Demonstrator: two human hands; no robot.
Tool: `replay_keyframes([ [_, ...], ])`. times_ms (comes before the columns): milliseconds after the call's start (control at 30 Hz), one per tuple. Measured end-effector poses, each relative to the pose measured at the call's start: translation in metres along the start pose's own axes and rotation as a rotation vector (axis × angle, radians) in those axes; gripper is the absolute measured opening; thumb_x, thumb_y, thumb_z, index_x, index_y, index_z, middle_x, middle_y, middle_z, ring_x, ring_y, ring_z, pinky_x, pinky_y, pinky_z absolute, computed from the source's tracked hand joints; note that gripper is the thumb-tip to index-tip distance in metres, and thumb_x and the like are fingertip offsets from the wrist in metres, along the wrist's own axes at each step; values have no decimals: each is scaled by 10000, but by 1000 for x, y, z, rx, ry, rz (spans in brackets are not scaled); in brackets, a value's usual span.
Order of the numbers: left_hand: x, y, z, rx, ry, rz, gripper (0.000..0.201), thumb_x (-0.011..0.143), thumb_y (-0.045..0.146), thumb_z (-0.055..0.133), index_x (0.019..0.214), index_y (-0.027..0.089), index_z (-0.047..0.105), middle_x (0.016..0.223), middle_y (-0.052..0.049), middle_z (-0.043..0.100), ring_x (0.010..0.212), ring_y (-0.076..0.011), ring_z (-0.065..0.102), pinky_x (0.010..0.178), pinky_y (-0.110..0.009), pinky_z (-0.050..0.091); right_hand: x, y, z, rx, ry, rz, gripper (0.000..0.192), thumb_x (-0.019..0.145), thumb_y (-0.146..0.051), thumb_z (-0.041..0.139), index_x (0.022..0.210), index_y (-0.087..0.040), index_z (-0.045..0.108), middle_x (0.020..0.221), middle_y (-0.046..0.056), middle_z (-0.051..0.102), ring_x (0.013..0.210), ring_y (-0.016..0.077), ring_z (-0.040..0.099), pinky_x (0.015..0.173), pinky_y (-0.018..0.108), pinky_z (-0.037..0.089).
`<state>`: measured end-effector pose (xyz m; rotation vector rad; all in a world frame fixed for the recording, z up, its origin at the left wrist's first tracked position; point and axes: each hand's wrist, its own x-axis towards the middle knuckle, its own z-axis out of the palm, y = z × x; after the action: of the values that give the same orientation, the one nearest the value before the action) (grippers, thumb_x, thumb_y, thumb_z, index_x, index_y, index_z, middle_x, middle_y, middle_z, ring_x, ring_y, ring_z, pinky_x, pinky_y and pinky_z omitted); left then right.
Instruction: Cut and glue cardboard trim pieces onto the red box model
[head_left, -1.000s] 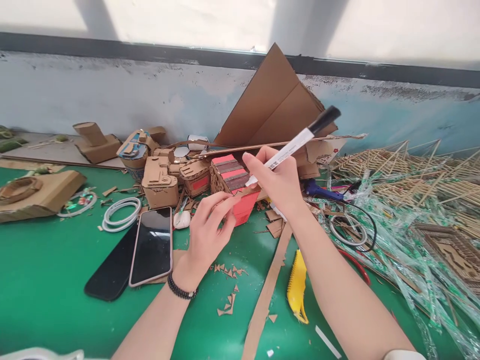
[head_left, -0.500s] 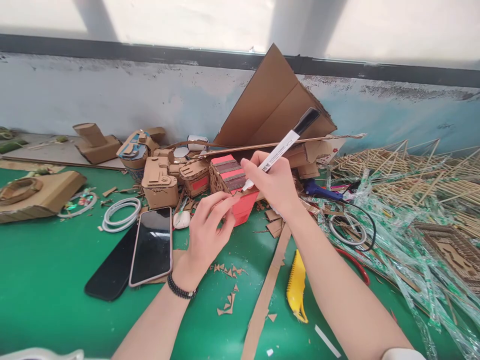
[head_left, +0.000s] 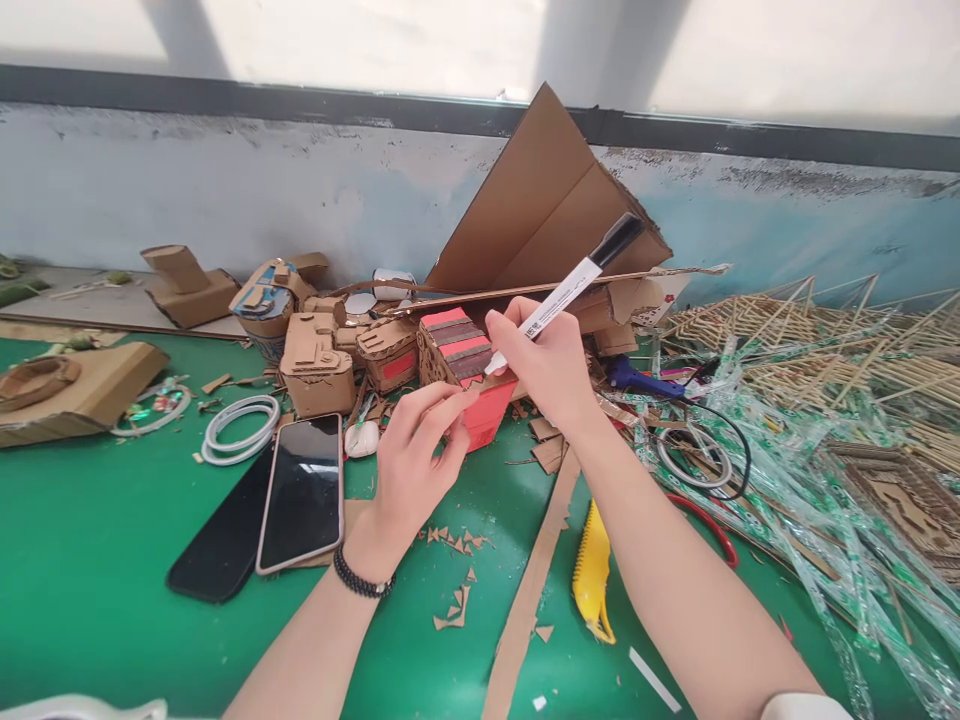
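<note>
Two hands meet at a small cardboard house with a red-and-brown striped roof, standing on the green bench. Right hand grips a white marker, its black cap pointing to 2 o'clock and its tip on the roof edge. Left hand, a dark bead bracelet on its wrist, pinches the house's near wall from 7 o'clock. At 9 o'clock of that hand lie two phones, screens up. A yellow utility knife lies at 5 o'clock of the house, beside a long cardboard strip. Bamboo sticks pile up at 3 o'clock.
</note>
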<state>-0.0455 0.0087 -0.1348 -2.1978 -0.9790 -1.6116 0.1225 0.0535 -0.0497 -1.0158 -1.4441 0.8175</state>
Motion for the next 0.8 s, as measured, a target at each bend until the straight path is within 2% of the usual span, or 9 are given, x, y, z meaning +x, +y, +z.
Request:
replay_keyframes([
  [233, 0, 0, 0, 6, 1, -6, 437, 920, -18, 670, 1280, 230, 672, 1192, -82, 726, 1085, -192, 725, 975, -325, 612, -1, -1, 0, -29, -4, -11, 349, 911, -291, 647, 600, -236, 499, 507, -58, 557, 503, 119, 555, 500, 242, 411],
  [433, 0, 0, 0, 9, 2, -14, 430, 930, -4, 664, 1282, 243, 670, 1189, -76, 730, 1072, -190, 731, 966, -326, 618, 2, 3, -1, -13, 30, -40, 355, 936, -319, 631, 624, -244, 482, 533, -59, 549, 515, 133, 605, 505, 249, 450],
  [800, 0, 1, -1, 18, -1, -26, 423, 945, 15, 648, 1285, 265, 668, 1186, -69, 737, 1068, -189, 741, 963, -333, 622, 0, 2, 0, -30, 4, -26, 370, 928, -329, 645, 611, -239, 478, 534, -48, 548, 518, 120, 544, 507, 248, 408],
])
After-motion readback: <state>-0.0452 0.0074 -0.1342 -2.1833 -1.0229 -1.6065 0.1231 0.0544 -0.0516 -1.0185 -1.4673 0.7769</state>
